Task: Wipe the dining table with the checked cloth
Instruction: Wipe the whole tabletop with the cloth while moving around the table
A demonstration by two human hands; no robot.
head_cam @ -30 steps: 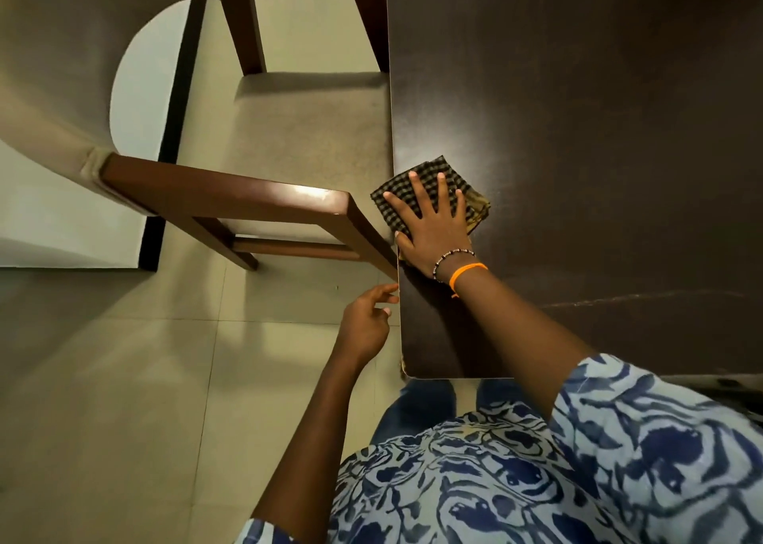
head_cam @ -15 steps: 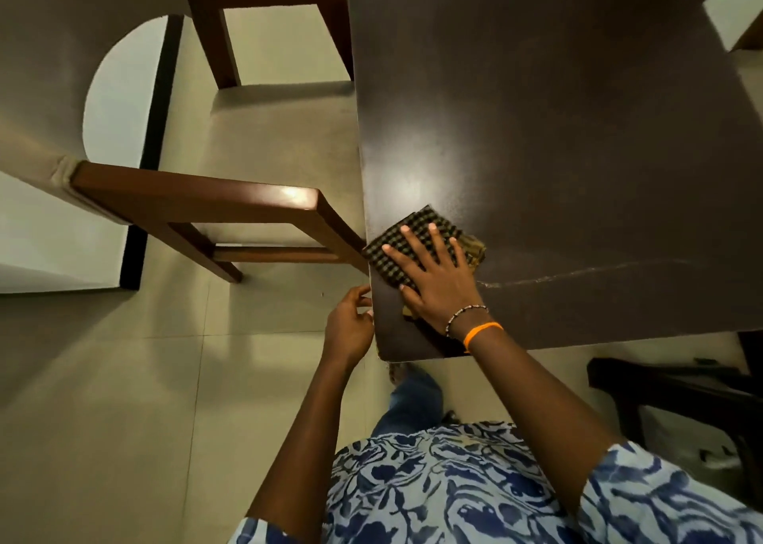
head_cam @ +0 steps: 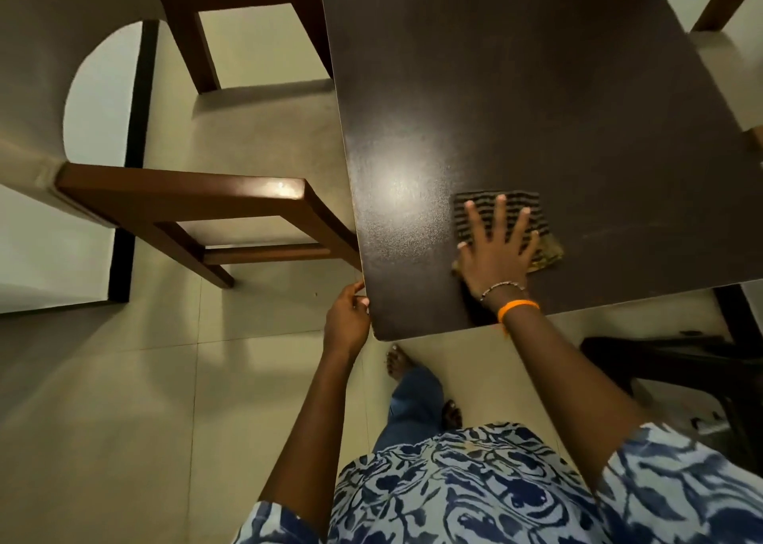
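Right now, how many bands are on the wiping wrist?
2: a thin beaded bracelet nearer the right hand, and an orange band just behind it.

Pale tile floor [head_cam: 103, 419] w/ faint grout lines. Brown wooden chair [head_cam: 198, 201] left of the dark table, cream seat, pushed close to its edge. Second wooden chair [head_cam: 231, 15] further up, same side. Black chair [head_cam: 681, 362] lower right, partly under the table. Light glare on the tabletop; soft shadows on the floor.

Dark semi-gloss dining table [head_cam: 536, 110], woven checked cloth [head_cam: 532, 217], glossy wooden chair [head_cam: 186, 196]
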